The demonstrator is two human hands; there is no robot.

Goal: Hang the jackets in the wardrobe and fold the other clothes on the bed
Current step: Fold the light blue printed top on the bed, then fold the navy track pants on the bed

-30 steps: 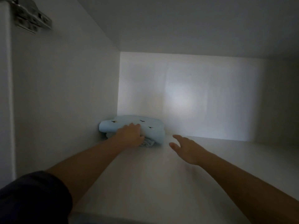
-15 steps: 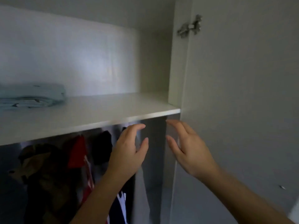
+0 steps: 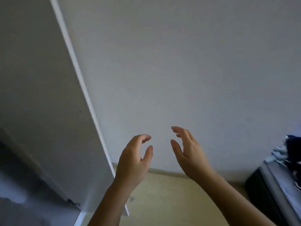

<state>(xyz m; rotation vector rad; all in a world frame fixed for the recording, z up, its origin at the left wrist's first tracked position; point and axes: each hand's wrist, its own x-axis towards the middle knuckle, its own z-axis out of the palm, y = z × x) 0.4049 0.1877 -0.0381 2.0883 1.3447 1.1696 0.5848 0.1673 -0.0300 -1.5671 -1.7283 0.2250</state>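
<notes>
My left hand and my right hand are raised side by side in front of a plain white wall, palms facing each other, fingers loosely curved, both holding nothing. The open white wardrobe door stands at the left, seen edge-on. At the far right edge lies the bed with a heap of dark and light clothes on it. The wardrobe's shelf and the folded light-blue garment are out of view.
A pale wooden floor runs between the wardrobe door and the bed. A door hinge shows near the bottom left. The wardrobe's dark inside fills the lower left corner.
My left hand let go of the folded light-blue garment on the shelf. Both hands drew back out of the wardrobe. My view swung right, from the shelf to the wall and bed.
</notes>
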